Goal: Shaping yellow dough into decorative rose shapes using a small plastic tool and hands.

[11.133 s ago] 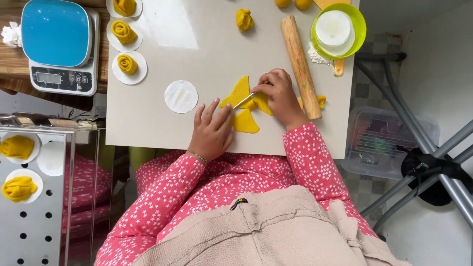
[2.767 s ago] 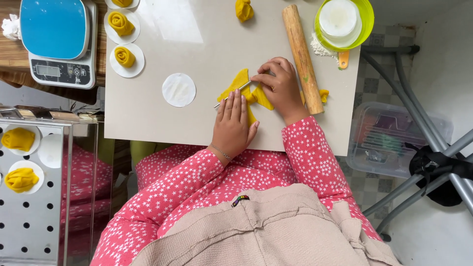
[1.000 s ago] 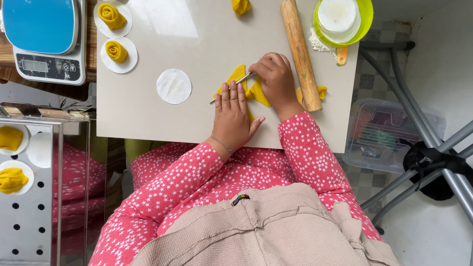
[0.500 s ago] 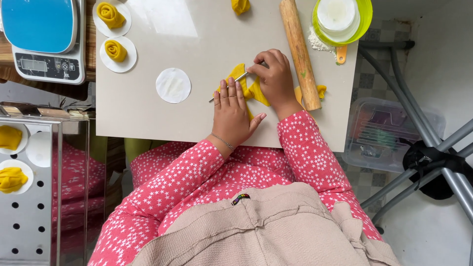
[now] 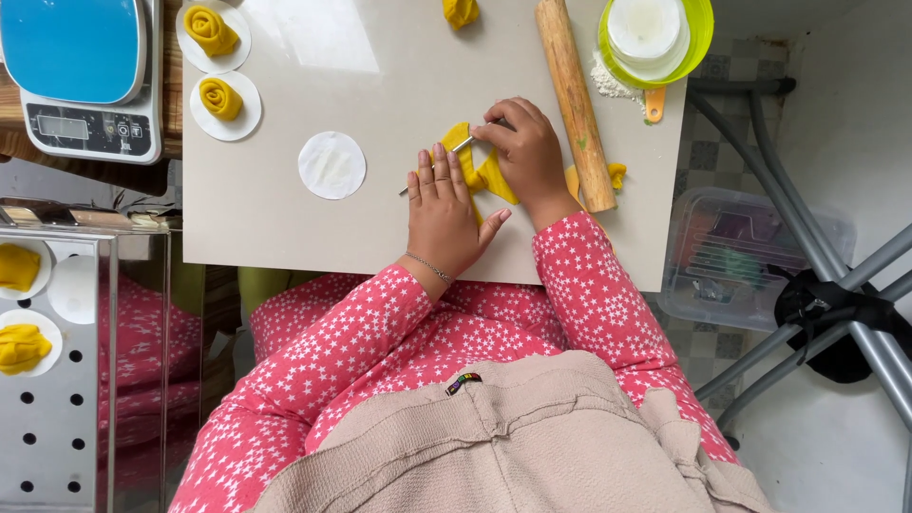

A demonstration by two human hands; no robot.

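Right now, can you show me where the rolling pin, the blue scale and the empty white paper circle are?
rolling pin (image 5: pixel 575 100), head view, middle of the wooden shaft.
blue scale (image 5: pixel 71 47), head view, centre of its blue top plate.
white paper circle (image 5: pixel 332 164), head view, centre of the bare disc.

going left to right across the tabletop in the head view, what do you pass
scale → two dough rolls on paper rounds → bare paper round → left hand → right hand with a thin tool → rolling pin → green bowl
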